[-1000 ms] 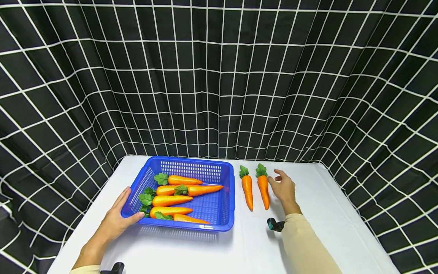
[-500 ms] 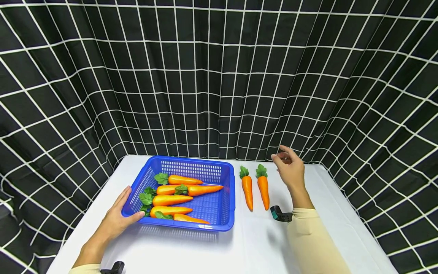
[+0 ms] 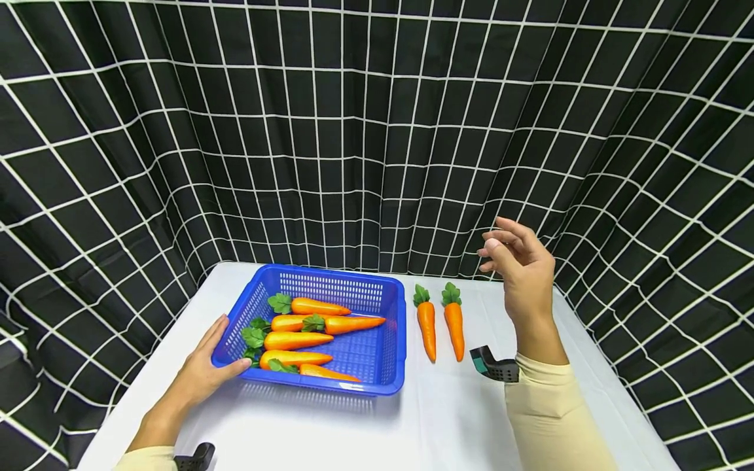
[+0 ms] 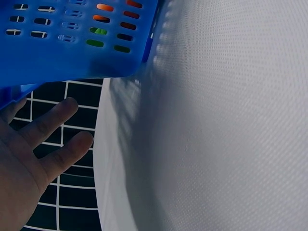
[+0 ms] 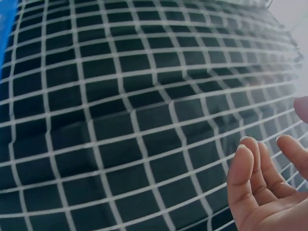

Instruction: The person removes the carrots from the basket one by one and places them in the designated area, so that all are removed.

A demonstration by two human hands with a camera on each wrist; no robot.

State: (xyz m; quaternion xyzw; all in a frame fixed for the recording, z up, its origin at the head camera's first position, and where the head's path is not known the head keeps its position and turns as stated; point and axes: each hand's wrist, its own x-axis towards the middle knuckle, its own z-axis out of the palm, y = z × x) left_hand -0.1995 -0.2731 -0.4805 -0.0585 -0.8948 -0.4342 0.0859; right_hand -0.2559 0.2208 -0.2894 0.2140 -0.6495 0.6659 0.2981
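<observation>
Two loose carrots [image 3: 454, 329] lie lengthwise down-frame, lower-left of the nearer right hand [image 3: 527, 275], half-curled, empty; the spread left hand [image 3: 200, 371] touches the basket [image 3: 377, 390].

Left hand [image 3: 203, 369]: I see fingers [image 4: 54, 119] spread, nearly straight — thumb [image 3: 235, 367] angled away from them.
Right hand [image 3: 526, 268]: held higher than the left, fingers loosely bent — I read it as relaxed.
Right forearm [image 3: 554, 415]: sleeved, slanting up and leftward.
</observation>
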